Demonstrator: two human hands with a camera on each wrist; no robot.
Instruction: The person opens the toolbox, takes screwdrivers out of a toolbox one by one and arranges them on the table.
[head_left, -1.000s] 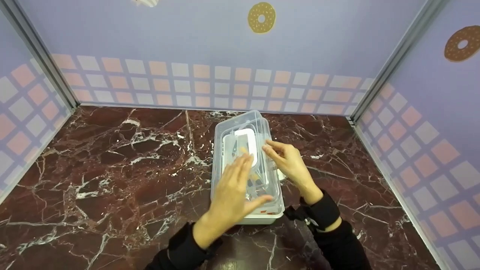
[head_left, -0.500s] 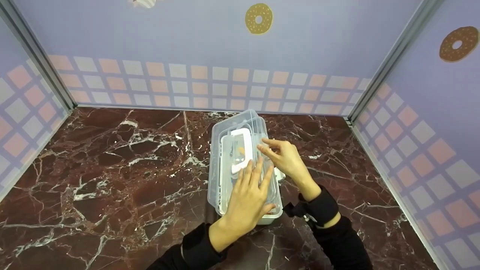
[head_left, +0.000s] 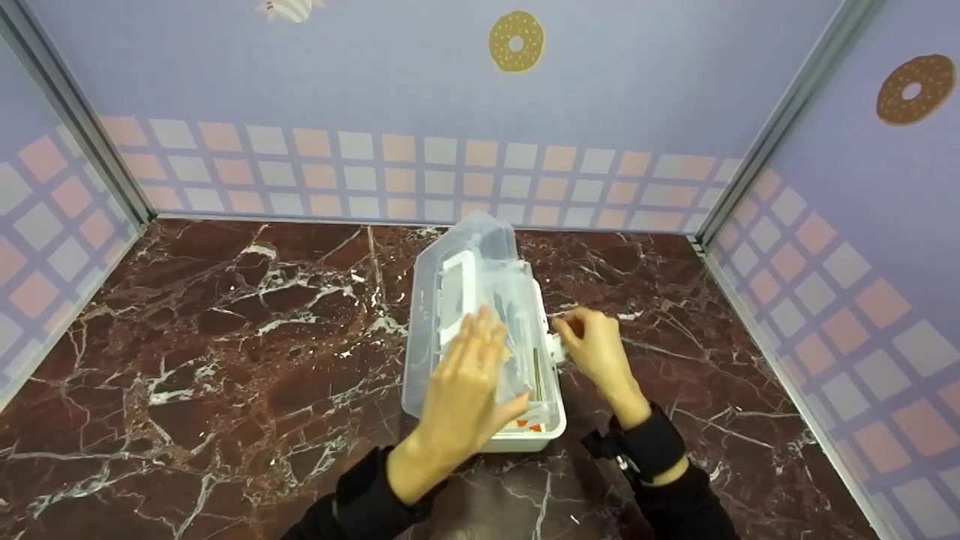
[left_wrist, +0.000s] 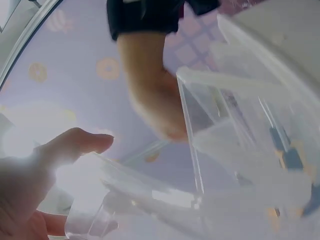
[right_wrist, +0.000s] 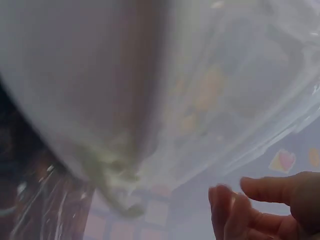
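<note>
A translucent plastic storage box (head_left: 517,444) with a whitish base stands lengthwise on the table. Its clear lid (head_left: 424,352) leans up and over to the left, carrying a white handle (head_left: 469,281). My left hand (head_left: 461,390) lies against the lid with straight fingers together and thumb spread; the left wrist view shows the thumb (left_wrist: 80,142) near a clear edge. Just right of the box's white latch (head_left: 555,349), my right hand (head_left: 600,349) hovers with loosely curled fingers. The right wrist view shows nothing between its thumb and fingers (right_wrist: 232,215).
Inside the box, a thin olive stick (head_left: 537,375) and small orange-red pieces (head_left: 531,427) show; the left wrist view shows dark blue parts (left_wrist: 291,157) through the plastic. Dark red marble tabletop (head_left: 262,360) surrounds it, with patterned panels (head_left: 337,75) behind and at both sides.
The lid has swung up and leftward, uncovering the box's right side. My left hand moved right, then back left with it. My right hand left the lid's edge and dropped beside the latch.
</note>
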